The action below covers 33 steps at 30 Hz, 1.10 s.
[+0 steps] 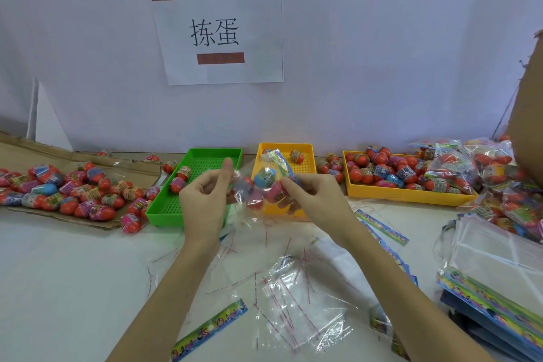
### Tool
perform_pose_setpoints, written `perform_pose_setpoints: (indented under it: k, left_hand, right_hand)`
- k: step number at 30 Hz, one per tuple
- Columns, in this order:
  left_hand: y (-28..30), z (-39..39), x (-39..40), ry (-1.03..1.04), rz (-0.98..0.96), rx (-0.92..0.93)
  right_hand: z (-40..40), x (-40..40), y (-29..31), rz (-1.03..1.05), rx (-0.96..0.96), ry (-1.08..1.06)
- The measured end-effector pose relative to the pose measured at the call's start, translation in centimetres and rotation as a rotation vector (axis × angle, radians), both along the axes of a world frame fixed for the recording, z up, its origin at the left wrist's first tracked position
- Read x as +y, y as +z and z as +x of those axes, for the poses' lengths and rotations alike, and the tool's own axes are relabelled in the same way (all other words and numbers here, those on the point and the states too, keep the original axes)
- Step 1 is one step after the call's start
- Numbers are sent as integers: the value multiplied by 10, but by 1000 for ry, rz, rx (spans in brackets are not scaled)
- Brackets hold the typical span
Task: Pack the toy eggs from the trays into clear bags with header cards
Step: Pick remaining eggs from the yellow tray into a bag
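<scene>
Both my hands hold a clear bag [258,188] in the air in front of the trays. Inside it sit several toy eggs, one blue and others pink and red. My left hand [205,197] pinches the bag's left edge with thumb up. My right hand [311,197] grips the bag's right side, where a colourful header card [283,164] sticks up. Behind the bag stand a green tray [211,156] with two eggs and a small yellow tray [305,156] with one egg visible.
A large yellow tray [411,195] full of eggs stands at the right, with packed bags [496,173] beyond it. Loose eggs [73,191] lie on cardboard at the left. Empty clear bags [299,311], header cards [210,329] and a card stack [496,297] lie near me.
</scene>
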State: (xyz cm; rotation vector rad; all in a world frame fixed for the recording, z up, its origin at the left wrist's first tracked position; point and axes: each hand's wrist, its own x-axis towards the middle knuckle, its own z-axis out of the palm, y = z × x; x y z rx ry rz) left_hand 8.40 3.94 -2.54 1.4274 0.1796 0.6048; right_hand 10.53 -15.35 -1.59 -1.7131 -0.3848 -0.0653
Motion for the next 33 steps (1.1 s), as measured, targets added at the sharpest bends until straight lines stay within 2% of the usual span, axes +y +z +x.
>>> perform_pose_setpoints:
  k: [2,3,6,10,16,20,25,27,29,31,33]
  left_hand:
    - [4,-1,-2,-211,-180,62]
    - [5,-2,-4,-330,-190,88]
    - [-1,-5,-13,-529,-44,158]
    - [-5,-6,-17,-549,-5,144]
    - [2,-6,-9,-606,100,138]
    - [1,-7,-5,-648,139,132]
    - [0,-8,-13,-564,71,62]
    - [0,-9,-19,-467,34,13]
    - [-1,-9,-22,-299,156,-64]
    - [-4,-9,-21,-171,351,-165]
    - [-8,-7,-21,-110,562,-269]
  right_hand:
    - [3,-2,-1,55,-56,-104]
    - [6,-4,-2,79,-75,-154]
    - [10,-9,-1,76,-108,-247]
    - [11,-12,0,71,-127,-242]
    - [14,-21,2,-72,-190,-309]
    - [15,-20,0,-45,-155,-263]
    - [16,-23,-3,6,-130,-176]
    - [15,-17,-3,118,-19,-151]
    - [14,-11,-1,188,138,-192]
    - [11,-8,3,127,257,-184]
    - [8,-10,6,95,365,-20]
